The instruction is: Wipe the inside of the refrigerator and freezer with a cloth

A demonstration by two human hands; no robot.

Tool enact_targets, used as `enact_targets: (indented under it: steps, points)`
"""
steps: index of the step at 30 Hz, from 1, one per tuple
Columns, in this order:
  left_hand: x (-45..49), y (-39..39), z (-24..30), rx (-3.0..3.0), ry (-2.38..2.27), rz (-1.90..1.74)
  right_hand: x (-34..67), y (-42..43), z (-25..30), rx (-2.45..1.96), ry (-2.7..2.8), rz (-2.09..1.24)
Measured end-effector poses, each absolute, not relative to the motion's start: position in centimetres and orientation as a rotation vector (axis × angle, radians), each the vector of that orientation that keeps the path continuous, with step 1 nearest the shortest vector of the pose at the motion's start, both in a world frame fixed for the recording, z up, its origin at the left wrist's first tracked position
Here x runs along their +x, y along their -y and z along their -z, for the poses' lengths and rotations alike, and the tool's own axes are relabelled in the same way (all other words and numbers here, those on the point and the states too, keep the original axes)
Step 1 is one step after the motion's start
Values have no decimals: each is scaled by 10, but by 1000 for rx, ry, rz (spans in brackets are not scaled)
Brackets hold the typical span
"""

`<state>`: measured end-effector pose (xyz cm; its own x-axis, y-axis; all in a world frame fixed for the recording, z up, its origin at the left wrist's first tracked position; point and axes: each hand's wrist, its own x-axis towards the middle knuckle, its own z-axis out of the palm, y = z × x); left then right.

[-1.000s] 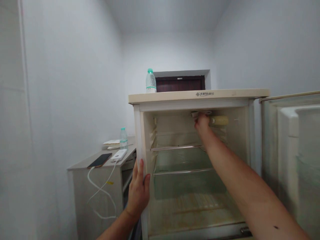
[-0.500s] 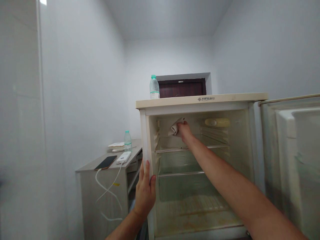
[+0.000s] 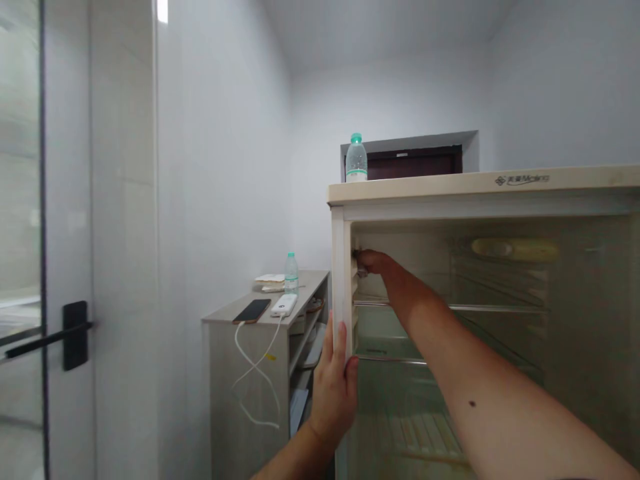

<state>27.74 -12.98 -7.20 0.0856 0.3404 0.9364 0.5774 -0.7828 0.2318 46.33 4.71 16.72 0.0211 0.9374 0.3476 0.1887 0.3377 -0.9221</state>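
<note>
An upright refrigerator (image 3: 430, 190) stands in front of me, its inside exposed. My left hand (image 3: 335, 387) grips the left edge of its frame, thumb on the inner side and fingers along the front and outer side. High inside, my right hand (image 3: 373, 261) is closed on a light cloth (image 3: 362, 272) and presses it at the left inner wall, by the shelf ridges. Most of the cloth is hidden by the hand. Just below that hand lies the upper glass shelf (image 3: 480, 308). A yellowish lamp cover (image 3: 515, 250) sits at the upper back right.
A plastic bottle (image 3: 357, 160) stands on the refrigerator top. To the left, a desk (image 3: 225, 320) holds a phone (image 3: 251, 311), a white power bank (image 3: 284, 305) with a hanging cable (image 3: 255, 365), another bottle (image 3: 291, 275) and papers (image 3: 270, 281). A door handle (image 3: 75, 335) is at far left.
My right hand has moved the cloth from the back wall leftward to the left inner wall. My left hand keeps its hold on the frame. The view has turned left and come closer.
</note>
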Motion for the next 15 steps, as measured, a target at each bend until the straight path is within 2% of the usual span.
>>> enact_targets:
  steps: [4, 12, 15]
  points:
    - [277, 130, 70, -2180, 919, 1785, 467, -19, -173, -1194, 1435, -853]
    - [279, 129, 71, -2161, 954, 1836, 473, 85, -135, -1084, 1727, -362]
    - [279, 127, 72, -2159, 979, 1832, 481, 106, -133, -1052, 1725, -509]
